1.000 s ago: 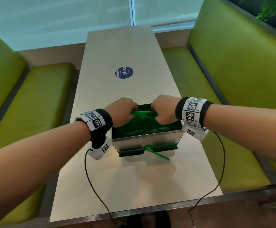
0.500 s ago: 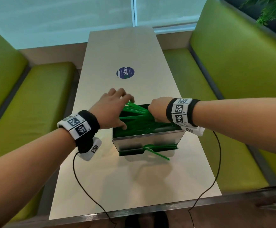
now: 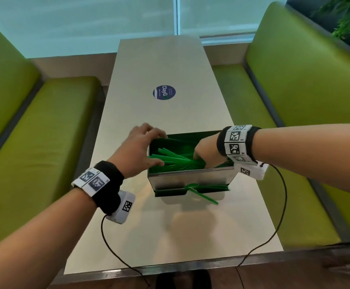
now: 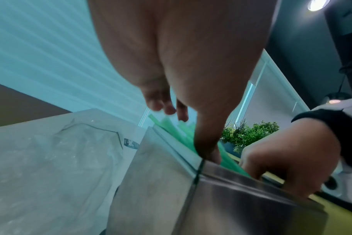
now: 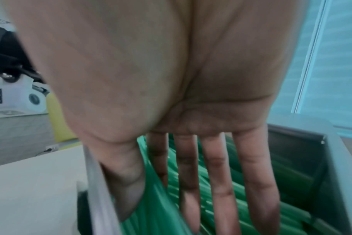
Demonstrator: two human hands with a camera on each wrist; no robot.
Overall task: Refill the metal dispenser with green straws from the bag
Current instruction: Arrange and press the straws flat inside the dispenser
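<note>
A rectangular metal dispenser box (image 3: 190, 177) is set on the near half of a long pale table (image 3: 159, 63), with a heap of green plastic straws (image 3: 176, 161) held inside it and a few more laid in the slot tray at its near face, one of them slanting out onto the tabletop. The left hand (image 3: 140, 149) is placed over the box's left rim, its fingers spread above the straw ends, while the right hand (image 3: 206, 150) is lowered into the right part of the box with straight fingers (image 5: 219, 174) among the straws. A round dark sticker (image 3: 164, 92) is found farther back on the table, padded green bench seats (image 3: 38, 142) are set along both long sides, and a window is placed behind the far end.
</note>
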